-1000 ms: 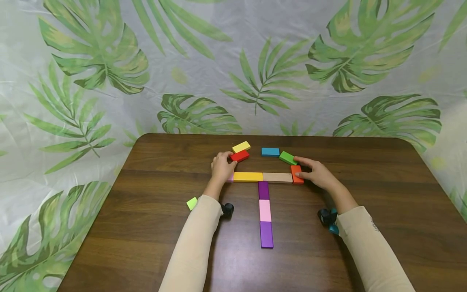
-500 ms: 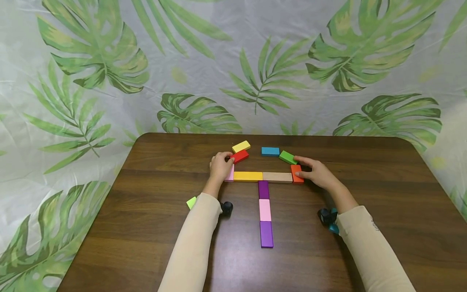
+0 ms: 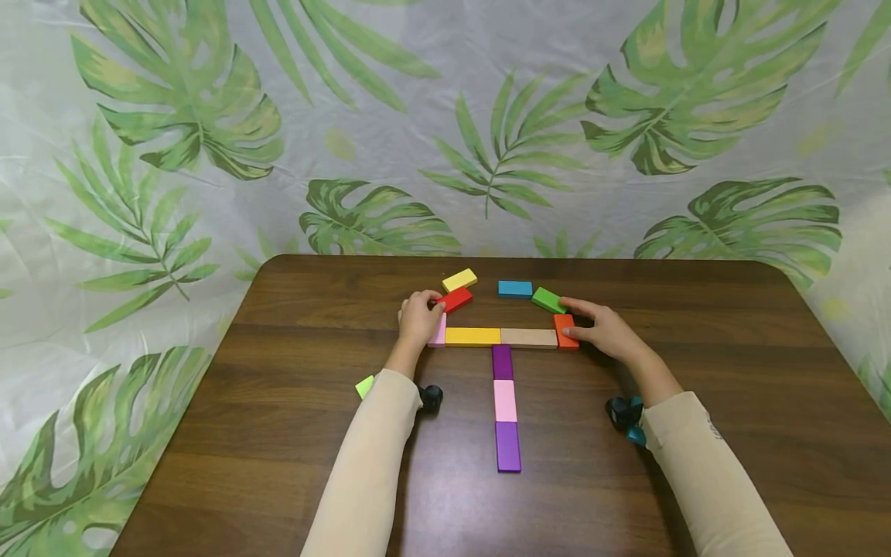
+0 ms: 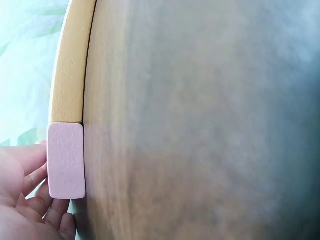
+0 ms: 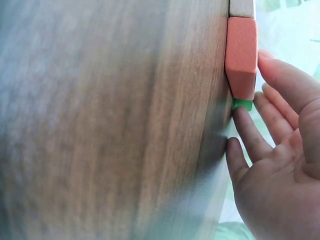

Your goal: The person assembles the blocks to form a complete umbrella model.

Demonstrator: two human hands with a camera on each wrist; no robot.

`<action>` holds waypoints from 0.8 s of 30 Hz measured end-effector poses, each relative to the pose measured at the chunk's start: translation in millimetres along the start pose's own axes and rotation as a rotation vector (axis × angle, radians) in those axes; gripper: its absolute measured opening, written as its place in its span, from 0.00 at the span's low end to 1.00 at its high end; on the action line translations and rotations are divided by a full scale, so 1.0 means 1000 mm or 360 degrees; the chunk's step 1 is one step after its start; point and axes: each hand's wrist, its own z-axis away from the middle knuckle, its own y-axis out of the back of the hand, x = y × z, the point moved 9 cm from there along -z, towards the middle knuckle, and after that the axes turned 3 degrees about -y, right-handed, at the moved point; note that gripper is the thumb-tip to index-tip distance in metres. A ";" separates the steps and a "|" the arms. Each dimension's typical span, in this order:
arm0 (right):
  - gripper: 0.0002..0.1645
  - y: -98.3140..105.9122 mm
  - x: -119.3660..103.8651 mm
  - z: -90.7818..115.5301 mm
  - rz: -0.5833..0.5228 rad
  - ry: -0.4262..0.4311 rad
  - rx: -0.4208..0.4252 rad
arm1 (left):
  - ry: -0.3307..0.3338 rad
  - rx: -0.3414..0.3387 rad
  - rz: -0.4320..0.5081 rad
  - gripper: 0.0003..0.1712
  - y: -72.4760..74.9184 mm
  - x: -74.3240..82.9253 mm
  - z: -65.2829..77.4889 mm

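Note:
My left hand (image 3: 420, 319) pinches the left end of a red block (image 3: 457, 299) between thumb and index finger. Just nearer to me lies a lilac-pink block (image 3: 438, 331), which in the left wrist view hides part of the fingers. It forms the left end of a row with an orange-yellow block (image 3: 473, 336), a beige block (image 3: 529, 338) and an orange-red block (image 3: 567, 331). The fingers of my right hand (image 3: 609, 331) are spread: the index fingertip is at a green block (image 3: 550, 300), the thumb at the orange-red block.
A dark purple block (image 3: 502, 362), a pink block (image 3: 505, 401) and a violet block (image 3: 508, 447) run in line toward me. Behind are a pale yellow block (image 3: 459, 280) and a blue block (image 3: 515, 289). A lime block (image 3: 365, 386) lies by the left sleeve.
My left hand has shifted slightly left with the red block, uncovering more of the lilac-pink block. The right hand stays in place.

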 end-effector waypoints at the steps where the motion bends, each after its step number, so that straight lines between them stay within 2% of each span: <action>1: 0.35 0.000 -0.001 0.000 -0.0003 0.0001 0.0000 | 0.0001 0.0003 -0.0003 0.13 0.000 0.000 0.000; 18: 0.36 -0.001 0.000 0.000 0.0019 0.0005 0.0000 | 0.0019 0.0023 0.0041 0.12 0.000 -0.004 0.000; 24: 0.36 -0.001 0.000 0.000 0.0008 0.0012 0.0005 | -0.0045 -0.0017 0.0096 0.14 0.002 -0.005 0.000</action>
